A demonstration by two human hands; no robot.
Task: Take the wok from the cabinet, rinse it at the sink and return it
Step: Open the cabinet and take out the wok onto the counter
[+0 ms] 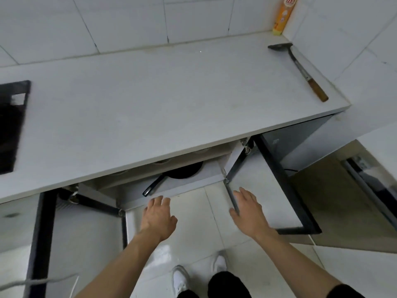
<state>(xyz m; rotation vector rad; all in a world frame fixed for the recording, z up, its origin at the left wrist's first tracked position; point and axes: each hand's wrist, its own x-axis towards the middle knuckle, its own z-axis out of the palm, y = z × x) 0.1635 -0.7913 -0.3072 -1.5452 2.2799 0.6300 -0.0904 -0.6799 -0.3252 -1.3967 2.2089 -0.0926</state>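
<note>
At the far left, a black cooktop (11, 125) is set into the white countertop (150, 100). Below the countertop, the cabinet (171, 179) is seen with both doors swung open. The left door (86, 244), framed in black, is seen at the lower left.

The left hand (159, 218) is extended toward the cabinet opening with fingers relaxed and spread; nothing is grasped. It is positioned just in front of the cabinet floor edge, near the tip of the wok handle (154, 186) but apart from it.

The wok (187, 171) is located inside the cabinet on the bottom shelf, largely hidden under the countertop edge, with its long black handle pointed outward toward the left hand.

The right hand (249, 209) is held open, fingers straight, at the inner edge of the right door (268, 190); contact with the door cannot be confirmed.

At the right of the countertop, a spatula (300, 69) with a wooden grip is laid, and an orange bottle (283, 16) is stood in the corner against the tiled wall (129, 20).

Two white shoes (199, 274) are seen on the tiled floor (193, 211).
</note>
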